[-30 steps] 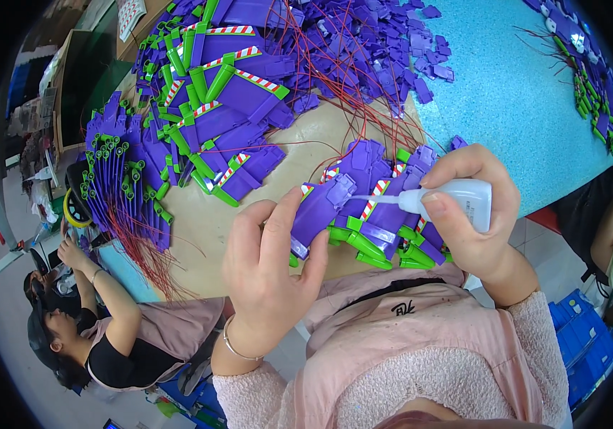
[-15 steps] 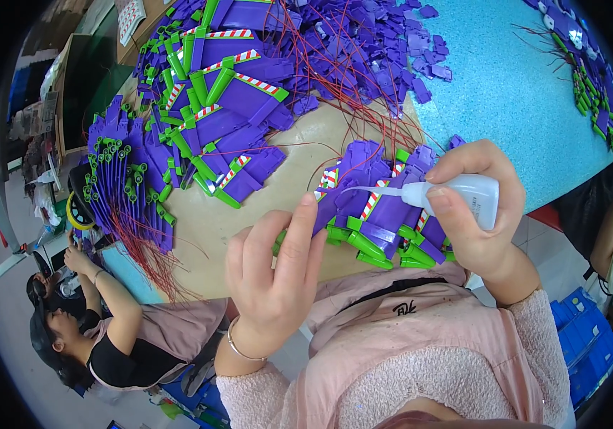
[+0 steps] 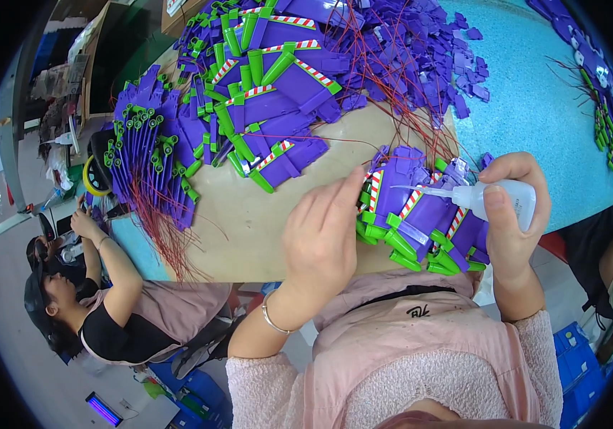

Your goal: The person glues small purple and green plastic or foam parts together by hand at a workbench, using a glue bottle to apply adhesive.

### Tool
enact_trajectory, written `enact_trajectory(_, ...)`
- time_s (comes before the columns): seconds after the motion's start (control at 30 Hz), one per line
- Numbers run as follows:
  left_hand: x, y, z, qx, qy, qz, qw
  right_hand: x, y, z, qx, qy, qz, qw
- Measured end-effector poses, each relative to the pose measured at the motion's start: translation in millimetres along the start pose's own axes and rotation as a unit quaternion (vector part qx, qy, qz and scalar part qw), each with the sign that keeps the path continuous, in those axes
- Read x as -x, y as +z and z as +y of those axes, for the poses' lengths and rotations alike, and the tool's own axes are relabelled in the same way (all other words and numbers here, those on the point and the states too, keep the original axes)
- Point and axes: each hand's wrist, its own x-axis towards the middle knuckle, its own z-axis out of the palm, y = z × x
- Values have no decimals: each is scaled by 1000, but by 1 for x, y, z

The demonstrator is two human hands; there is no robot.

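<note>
My right hand (image 3: 515, 232) grips a small translucent squeeze bottle (image 3: 523, 201) between thumb and fingers. Its long thin nozzle points left, over a row of purple wing-shaped plastic parts (image 3: 397, 171). These parts carry red-and-white striped edges and green tube-like ends that face me. At the left end of the row, my left hand (image 3: 324, 232) has its fingers stretched out side by side. Its fingertips are at the leftmost part's striped edge; the thumb is hidden. Whether the nozzle tip touches a part, I cannot tell.
Beyond my hands lie a pile of similar winged parts (image 3: 288, 93), small purple pieces (image 3: 406, 64) and tangled red wires (image 3: 385, 86). More parts with wires (image 3: 149, 150) sit at the left. Another person (image 3: 117, 307) works at the left; blue crates (image 3: 574, 365) stand lower right.
The whole view has shifted, so the table things appear further right. My left hand has turned, its fingers now closer together and against the leftmost part. The bottle stays in my right hand.
</note>
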Motion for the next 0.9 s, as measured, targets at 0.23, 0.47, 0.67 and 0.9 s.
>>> enact_trajectory(0.23,-8,-23,-37,-209,-18,101,973,-2,2,1,-12,12,6,1000)
enact_trajectory(0.47,-3,-20,-28,-152,-93,56,982,-3,2,-1,-19,15,6,1000)
enact_trajectory(0.67,0,-41,1,-45,-23,0,999,-4,0,3,-9,19,11,1000)
enact_trajectory(0.9,-1,-32,9,-84,41,-31,995,-2,5,-1,2,18,-13,1000)
